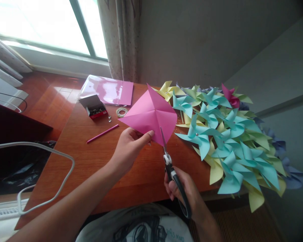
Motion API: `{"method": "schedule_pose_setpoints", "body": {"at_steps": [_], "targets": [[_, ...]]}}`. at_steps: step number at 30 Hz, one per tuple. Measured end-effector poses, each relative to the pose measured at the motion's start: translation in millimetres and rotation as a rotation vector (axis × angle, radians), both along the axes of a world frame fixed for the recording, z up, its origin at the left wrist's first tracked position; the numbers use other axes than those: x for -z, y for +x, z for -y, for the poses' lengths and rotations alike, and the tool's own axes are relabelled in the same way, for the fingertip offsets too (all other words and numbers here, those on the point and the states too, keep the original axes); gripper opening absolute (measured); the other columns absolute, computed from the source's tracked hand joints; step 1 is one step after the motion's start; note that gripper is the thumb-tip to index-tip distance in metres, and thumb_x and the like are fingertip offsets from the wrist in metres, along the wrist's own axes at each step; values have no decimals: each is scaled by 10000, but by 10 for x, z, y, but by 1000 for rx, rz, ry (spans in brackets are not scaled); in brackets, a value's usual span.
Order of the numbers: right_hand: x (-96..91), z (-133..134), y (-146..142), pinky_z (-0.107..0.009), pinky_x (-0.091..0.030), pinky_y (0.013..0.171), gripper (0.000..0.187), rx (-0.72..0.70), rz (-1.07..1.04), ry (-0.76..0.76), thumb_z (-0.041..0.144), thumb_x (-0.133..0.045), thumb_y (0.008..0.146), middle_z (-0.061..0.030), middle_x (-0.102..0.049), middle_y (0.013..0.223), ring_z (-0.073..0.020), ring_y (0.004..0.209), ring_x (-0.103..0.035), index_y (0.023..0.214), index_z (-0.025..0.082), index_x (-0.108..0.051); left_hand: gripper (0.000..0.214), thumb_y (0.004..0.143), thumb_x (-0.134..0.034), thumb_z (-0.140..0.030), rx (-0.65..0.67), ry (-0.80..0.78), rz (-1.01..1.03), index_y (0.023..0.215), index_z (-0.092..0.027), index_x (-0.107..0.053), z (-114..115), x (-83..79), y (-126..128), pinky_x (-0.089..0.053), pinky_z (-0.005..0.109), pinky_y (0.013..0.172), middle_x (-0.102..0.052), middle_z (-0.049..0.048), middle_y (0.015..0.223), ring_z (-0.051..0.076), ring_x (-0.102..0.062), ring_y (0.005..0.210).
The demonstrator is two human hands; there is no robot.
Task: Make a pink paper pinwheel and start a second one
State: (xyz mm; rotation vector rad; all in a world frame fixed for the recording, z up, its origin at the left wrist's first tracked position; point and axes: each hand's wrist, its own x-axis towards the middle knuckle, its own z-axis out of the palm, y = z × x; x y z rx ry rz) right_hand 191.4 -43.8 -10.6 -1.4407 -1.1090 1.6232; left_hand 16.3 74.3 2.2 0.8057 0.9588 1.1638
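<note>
My left hand pinches the lower left edge of a pink paper square, thumb on top and fingers underneath. Fold lines cross at the middle of the sheet, which is held above the table. In my right hand is a pair of scissors with black and white handles. Its blades are at the near corner of the paper, pointing toward the centre; whether they are closed I cannot tell.
Many paper pinwheels cover the table's right side. At the back left lie pink sheets in a clear sleeve, an open box of small metal pieces, a tape roll and a pink stick. A white cable loops at left.
</note>
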Motion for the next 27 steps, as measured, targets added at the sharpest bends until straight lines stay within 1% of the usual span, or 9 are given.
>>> {"method": "schedule_pose_setpoints", "body": {"at_steps": [13, 22, 27], "targets": [[-30, -9, -13, -214, -332, 450, 508, 9, -6, -4, 677, -638, 818, 43, -458, 623, -93, 500, -411, 848, 180, -539, 213, 716, -829, -289, 6, 0, -29, 739, -125, -695, -6, -3, -7, -449, 238, 580, -689, 26, 660, 131, -588, 600], [5, 2, -16, -213, -309, 439, 521, 25, -15, -14, 688, -664, 795, 55, -457, 602, -84, 475, -396, 828, 185, -532, 217, 696, -840, -287, 1, -5, -20, 756, -126, -708, -9, -7, -2, -451, 244, 583, -698, 28, 668, 136, -594, 602], [32, 11, -20, -215, -291, 428, 503, 32, -10, -2, 671, -663, 811, 62, -454, 583, -79, 456, -373, 834, 184, -541, 202, 703, -837, -278, -3, 1, -16, 745, -129, -706, -6, -1, -1, -449, 241, 582, -699, 24, 673, 130, -590, 599]]}}
